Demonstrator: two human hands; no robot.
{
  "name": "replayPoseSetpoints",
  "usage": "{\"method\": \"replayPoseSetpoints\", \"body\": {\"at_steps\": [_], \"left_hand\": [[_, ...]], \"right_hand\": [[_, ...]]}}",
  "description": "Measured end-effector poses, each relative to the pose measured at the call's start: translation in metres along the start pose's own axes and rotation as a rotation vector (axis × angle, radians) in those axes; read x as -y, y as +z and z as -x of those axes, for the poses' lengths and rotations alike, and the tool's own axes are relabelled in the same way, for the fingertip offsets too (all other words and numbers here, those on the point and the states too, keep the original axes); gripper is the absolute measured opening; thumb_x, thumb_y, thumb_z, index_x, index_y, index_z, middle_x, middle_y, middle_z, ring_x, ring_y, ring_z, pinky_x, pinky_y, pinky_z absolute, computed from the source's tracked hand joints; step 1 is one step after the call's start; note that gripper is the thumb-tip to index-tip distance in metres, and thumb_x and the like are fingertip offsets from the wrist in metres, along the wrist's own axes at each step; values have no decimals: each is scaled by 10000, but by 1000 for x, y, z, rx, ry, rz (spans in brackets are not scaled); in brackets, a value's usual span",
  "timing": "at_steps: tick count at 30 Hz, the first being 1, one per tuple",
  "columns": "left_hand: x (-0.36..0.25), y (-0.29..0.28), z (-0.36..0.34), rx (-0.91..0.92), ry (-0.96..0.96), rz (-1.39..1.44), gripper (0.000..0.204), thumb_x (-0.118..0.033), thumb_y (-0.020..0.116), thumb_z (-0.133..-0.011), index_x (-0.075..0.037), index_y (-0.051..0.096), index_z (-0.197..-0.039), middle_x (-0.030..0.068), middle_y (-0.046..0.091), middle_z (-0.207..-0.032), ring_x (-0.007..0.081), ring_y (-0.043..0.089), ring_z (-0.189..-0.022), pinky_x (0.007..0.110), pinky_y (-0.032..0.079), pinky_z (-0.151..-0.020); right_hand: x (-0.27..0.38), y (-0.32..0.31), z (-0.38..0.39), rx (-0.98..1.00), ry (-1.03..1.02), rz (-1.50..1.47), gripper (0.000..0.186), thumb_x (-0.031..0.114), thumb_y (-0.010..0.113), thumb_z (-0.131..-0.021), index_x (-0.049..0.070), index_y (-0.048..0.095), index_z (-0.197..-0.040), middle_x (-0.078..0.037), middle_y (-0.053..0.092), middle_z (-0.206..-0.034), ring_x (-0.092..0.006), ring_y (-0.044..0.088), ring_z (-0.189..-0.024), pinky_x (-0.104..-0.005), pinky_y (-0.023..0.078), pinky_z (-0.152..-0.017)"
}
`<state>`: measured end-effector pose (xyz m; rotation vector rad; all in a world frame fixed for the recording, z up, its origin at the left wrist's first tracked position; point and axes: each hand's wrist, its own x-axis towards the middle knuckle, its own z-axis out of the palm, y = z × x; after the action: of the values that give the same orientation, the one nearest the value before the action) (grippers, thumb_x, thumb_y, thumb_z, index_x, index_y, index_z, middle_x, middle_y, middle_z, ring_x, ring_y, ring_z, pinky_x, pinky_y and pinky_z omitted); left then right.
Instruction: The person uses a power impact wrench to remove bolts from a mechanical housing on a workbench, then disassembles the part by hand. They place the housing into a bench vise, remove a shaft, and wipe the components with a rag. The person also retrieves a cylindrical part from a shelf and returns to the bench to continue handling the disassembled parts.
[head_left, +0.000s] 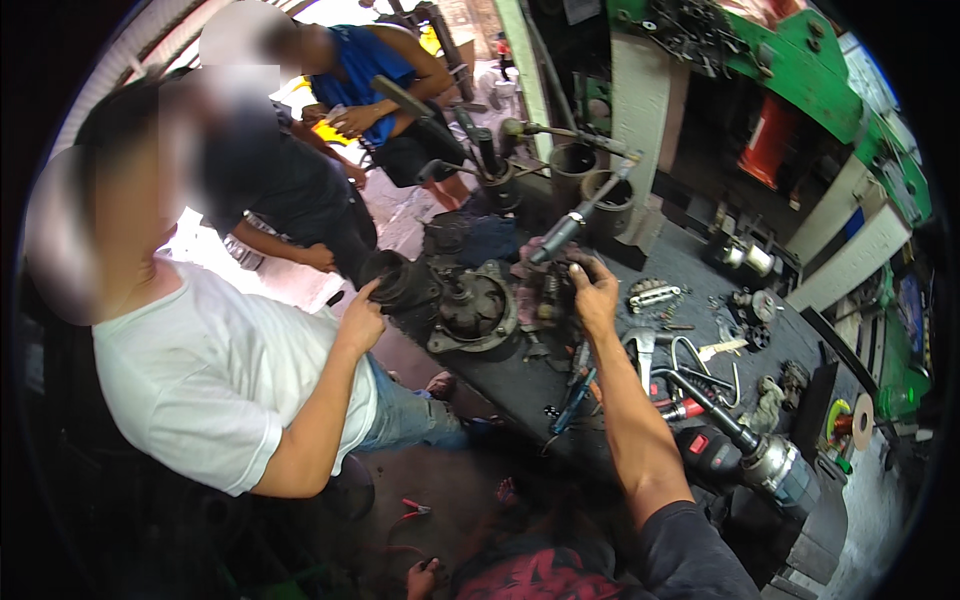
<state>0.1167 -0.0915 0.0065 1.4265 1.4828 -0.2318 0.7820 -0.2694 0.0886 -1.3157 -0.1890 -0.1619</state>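
Black, greasy metal makes up most of what I see through the head camera. My right hand (597, 292) reaches over the surface (662, 264), fingers bent and a little apart, right by a dark greasy part (548, 298); I cannot tell whether they pinch it or only rest against it. That part sits just right of a round metal housing (475, 312), which stands near the edge of the surface. My left hand (421, 580) is low at the bottom of the view, curled, with something small and dark at its fingertips, and I cannot tell if it is gripping that. Beyond the right hand, a grey tube-shaped tool (562, 236) slants up toward two metal pots (607, 203). To the right of my forearm lie a toothed metal piece (655, 294), a silver hammer-like tool (642, 346) and, lower down, a power tool (778, 468). Blue-handled pliers (574, 400) lie just left of the forearm. Across from me, a co-worker in a white T-shirt (225, 375) holds a hand (361, 320) near a dark hollow casting (398, 284) beside the housing. Below, near my left hand, is a red clip (416, 508).
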Motion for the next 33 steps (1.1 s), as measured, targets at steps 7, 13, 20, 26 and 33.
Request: {"method": "replayPoseSetpoints", "body": {"at_steps": [7, 13, 20, 26, 33], "left_hand": [[11, 6, 1, -11, -104, 120, 334, -220, 725, -984, 82, 686, -1120, 116, 736, -958, 189, 705, -808, 348, 568, -691], [10, 8, 0, -10, -146, 176, 353, -231, 726, -987, 77, 684, -1153, 126, 737, -968, 203, 715, -799, 358, 580, -677], [6, 3, -17, 12, -111, 107, 405, -226, 718, -993, 77, 636, -1250, 144, 727, -997, 255, 734, -799, 396, 607, -642], [8, -8, -38, 37, -62, 150, 379, -234, 692, -1008, 44, 604, -1250, 153, 728, -997, 297, 742, -775, 434, 611, -609], [-41, -4, -74, 166, 8, 87, 507, -262, 672, -1020, 61, 512, -1376, 221, 670, -1183, 371, 740, -896, 459, 632, -705]], "right_hand": [[16, 0, 26, 254, -49, 735, 500, 142, 709, -898, 79, 622, -1386, -184, 711, -1269, -407, 640, -1218, -448, 457, -1058], [19, -12, 18, 155, -54, 823, 605, 210, 755, -881, 89, 571, -1444, -215, 672, -1332, -412, 619, -1250, -480, 450, -1078], [24, -26, 23, 192, 237, 809, 695, 376, 784, -868, 61, 574, -1452, -256, 665, -1333, -405, 638, -1248, -455, 493, -1054], [30, -31, 45, -62, 37, 776, 673, 412, 750, -920, 4, 583, -1429, -254, 663, -1341, -410, 632, -1254, -454, 485, -1072], [88, -55, 188, -87, 324, 175, 419, 294, 623, -1059, -7, 649, -1351, -112, 718, -1198, -156, 660, -1058, -290, 525, -910]]}}
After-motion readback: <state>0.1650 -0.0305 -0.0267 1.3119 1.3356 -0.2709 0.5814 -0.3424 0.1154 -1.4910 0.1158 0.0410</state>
